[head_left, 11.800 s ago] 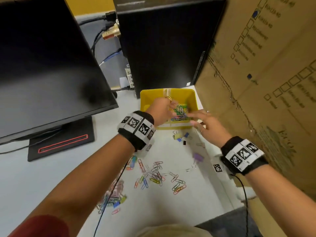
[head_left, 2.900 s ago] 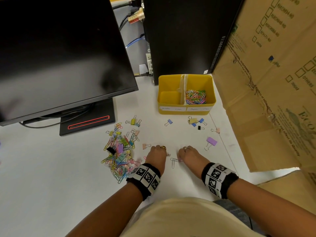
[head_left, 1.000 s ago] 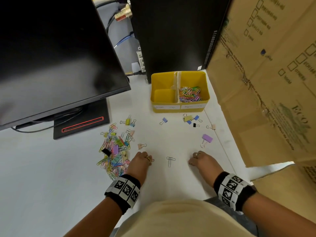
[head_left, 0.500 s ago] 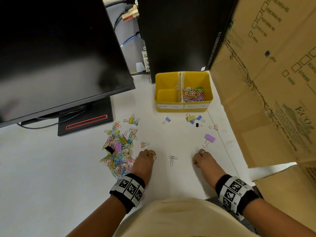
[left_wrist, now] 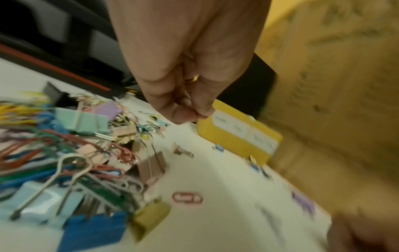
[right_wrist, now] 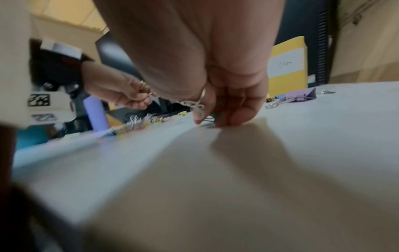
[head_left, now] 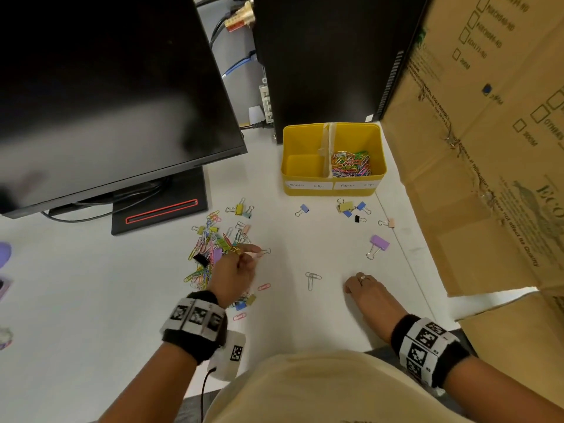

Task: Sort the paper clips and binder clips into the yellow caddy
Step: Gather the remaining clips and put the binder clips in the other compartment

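Head view: both hands [head_left: 233, 277] [head_left: 370, 293] pinch paper clips [right_wrist: 215, 117].

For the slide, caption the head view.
Left hand over mixed clip pile; yellow caddy holds paper clips only.

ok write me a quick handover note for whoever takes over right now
Left hand: above the mixed pile, pinching a small clip, kind unclear.
Right hand: on the table, fingertips pinching a green paper clip.
Done: coloured paper clips lie in the yellow caddy's right compartment.
Left: the binder-clip compartment is empty; the pile, the scattered binder clips near the caddy and the silver paper clips need sorting.
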`<state>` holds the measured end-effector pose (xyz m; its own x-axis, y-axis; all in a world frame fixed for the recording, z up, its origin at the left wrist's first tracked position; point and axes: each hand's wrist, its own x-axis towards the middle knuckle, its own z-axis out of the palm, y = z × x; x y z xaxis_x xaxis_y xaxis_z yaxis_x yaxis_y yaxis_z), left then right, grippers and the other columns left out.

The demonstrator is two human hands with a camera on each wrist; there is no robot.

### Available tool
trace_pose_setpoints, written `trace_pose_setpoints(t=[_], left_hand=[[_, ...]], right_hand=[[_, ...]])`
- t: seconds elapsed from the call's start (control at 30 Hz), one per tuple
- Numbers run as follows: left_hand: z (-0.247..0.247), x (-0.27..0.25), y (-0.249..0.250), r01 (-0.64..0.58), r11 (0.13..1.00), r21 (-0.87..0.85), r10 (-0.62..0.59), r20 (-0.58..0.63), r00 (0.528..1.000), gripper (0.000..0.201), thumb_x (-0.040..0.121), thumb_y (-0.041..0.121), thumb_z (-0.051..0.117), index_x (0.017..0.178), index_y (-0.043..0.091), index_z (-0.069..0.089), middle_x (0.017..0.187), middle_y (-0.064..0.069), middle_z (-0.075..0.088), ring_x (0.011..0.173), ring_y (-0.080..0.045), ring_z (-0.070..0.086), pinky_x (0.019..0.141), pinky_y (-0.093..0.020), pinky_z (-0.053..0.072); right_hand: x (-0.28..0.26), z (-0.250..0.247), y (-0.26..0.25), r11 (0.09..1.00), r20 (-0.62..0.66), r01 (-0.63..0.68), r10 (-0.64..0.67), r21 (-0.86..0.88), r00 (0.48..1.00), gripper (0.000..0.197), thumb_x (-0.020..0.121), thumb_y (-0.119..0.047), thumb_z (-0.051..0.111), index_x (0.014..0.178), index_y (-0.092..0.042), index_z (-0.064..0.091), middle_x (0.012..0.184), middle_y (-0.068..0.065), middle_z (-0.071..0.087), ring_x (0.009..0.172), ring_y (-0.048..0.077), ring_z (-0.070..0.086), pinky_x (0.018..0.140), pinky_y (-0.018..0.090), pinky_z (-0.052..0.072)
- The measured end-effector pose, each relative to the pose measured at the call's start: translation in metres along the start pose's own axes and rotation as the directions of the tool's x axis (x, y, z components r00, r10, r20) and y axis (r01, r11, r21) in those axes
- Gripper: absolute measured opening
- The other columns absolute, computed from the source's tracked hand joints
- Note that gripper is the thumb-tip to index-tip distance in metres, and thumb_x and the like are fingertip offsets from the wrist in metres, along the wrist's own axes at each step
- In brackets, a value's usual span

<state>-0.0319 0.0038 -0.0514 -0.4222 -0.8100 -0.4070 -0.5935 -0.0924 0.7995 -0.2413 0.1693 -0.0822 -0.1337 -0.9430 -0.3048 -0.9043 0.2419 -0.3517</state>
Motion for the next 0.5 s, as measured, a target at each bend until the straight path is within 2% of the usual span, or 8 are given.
trace_pose_setpoints(t=[0.1, 0.2, 0.27, 0.33, 0.37, 0.4, 0.43, 0.5], left_hand=[[-0.02, -0.007, -0.002, 0.197, 0.86, -0.471, -0.124, 0.181, 0.976, 0.03, 0.097, -0.007, 0.032, 0.09, 0.011, 0.055, 0.074, -0.004, 0.047, 0.062, -0.005, 0.054, 0.058, -0.013, 0.051], [-0.024, -0.011, -0.005, 0.328, 0.57, -0.754, -0.15, 0.297, 0.943, 0.026, 0.094, -0.01, 0.034, 0.089, 0.006, 0.054, 0.08, -0.005, 0.054, 0.074, -0.014, 0.054, 0.061, -0.016, 0.056], [-0.02, -0.009, -0.007, 0.346, 0.538, -0.768, -0.139, 0.325, 0.936, 0.019, 0.085, -0.009, 0.045, 0.083, 0.008, 0.054, 0.078, -0.005, 0.053, 0.069, -0.015, 0.054, 0.06, -0.02, 0.054], [-0.012, -0.005, -0.011, 0.288, 0.784, -0.549, -0.177, 0.247, 0.953, 0.018, 0.084, -0.006, 0.05, 0.077, 0.01, 0.055, 0.074, -0.004, 0.051, 0.069, -0.018, 0.051, 0.062, -0.024, 0.048], [-0.006, -0.004, -0.013, 0.217, 0.934, -0.283, -0.178, 0.158, 0.971, 0.015, 0.086, 0.001, 0.054, 0.077, 0.011, 0.058, 0.073, -0.002, 0.053, 0.072, -0.019, 0.052, 0.066, -0.025, 0.045], [-0.001, -0.004, -0.014, 0.138, 0.99, 0.02, -0.14, 0.089, 0.986, 0.006, 0.086, 0.01, 0.061, 0.08, 0.012, 0.061, 0.072, 0.001, 0.054, 0.072, -0.016, 0.052, 0.068, -0.025, 0.044], [0.004, -0.004, -0.014, 0.066, 0.961, 0.268, -0.085, 0.058, 0.995, 0.008, 0.084, 0.019, 0.066, 0.086, 0.013, 0.063, 0.07, 0.005, 0.052, 0.071, -0.014, 0.051, 0.068, -0.023, 0.043], [0.014, -0.003, -0.018, -0.012, 0.856, 0.517, -0.024, 0.063, 0.998, 0.025, 0.082, 0.026, 0.068, 0.1, 0.011, 0.062, 0.078, 0.005, 0.05, 0.08, -0.014, 0.052, 0.077, -0.026, 0.045]], right_hand=[[0.017, -0.01, 0.008, 0.924, 0.201, -0.146, 0.077, 0.353, 0.976, 0.034, 0.079, 0.014, 0.038, 0.1, -0.004, 0.058, 0.093, 0.009, 0.051, 0.081, 0.019, 0.047, 0.065, 0.012, 0.032], [0.037, -0.013, 0.008, 0.773, 0.277, -0.246, 0.094, 0.585, 0.956, 0.032, 0.09, 0.006, 0.034, 0.09, -0.012, 0.06, 0.08, 0.008, 0.056, 0.066, 0.013, 0.048, 0.062, 0.014, 0.04], [0.048, -0.015, 0.002, 0.689, 0.32, -0.289, 0.087, 0.665, 0.943, 0.03, 0.093, 0.006, 0.032, 0.099, -0.003, 0.06, 0.07, 0.002, 0.051, 0.062, 0.01, 0.044, 0.055, 0.006, 0.039], [0.056, -0.017, -0.007, 0.675, 0.317, -0.288, 0.084, 0.68, 0.945, 0.03, 0.094, 0.004, 0.031, 0.105, 0.0, 0.059, 0.078, -0.001, 0.053, 0.066, 0.011, 0.044, 0.057, 0.009, 0.038], [0.059, -0.018, -0.011, 0.691, 0.306, -0.281, 0.09, 0.666, 0.948, 0.031, 0.093, 0.004, 0.031, 0.101, -0.003, 0.06, 0.086, 0.001, 0.055, 0.074, 0.013, 0.047, 0.062, 0.012, 0.038], [0.062, -0.014, -0.013, 0.731, 0.278, -0.256, 0.095, 0.632, 0.956, 0.034, 0.091, 0.005, 0.031, 0.092, -0.011, 0.06, 0.095, 0.004, 0.058, 0.084, 0.017, 0.049, 0.068, 0.016, 0.038], [0.063, -0.011, -0.017, 0.785, 0.265, -0.251, 0.114, 0.566, 0.957, 0.035, 0.089, 0.006, 0.032, 0.082, -0.018, 0.056, 0.102, 0.008, 0.06, 0.093, 0.021, 0.05, 0.073, 0.02, 0.036], [0.063, -0.005, -0.027, 0.862, 0.207, -0.232, 0.152, 0.451, 0.966, 0.02, 0.088, -0.004, 0.045, 0.076, -0.019, 0.047, 0.101, 0.013, 0.06, 0.098, 0.026, 0.051, 0.076, 0.025, 0.034]])
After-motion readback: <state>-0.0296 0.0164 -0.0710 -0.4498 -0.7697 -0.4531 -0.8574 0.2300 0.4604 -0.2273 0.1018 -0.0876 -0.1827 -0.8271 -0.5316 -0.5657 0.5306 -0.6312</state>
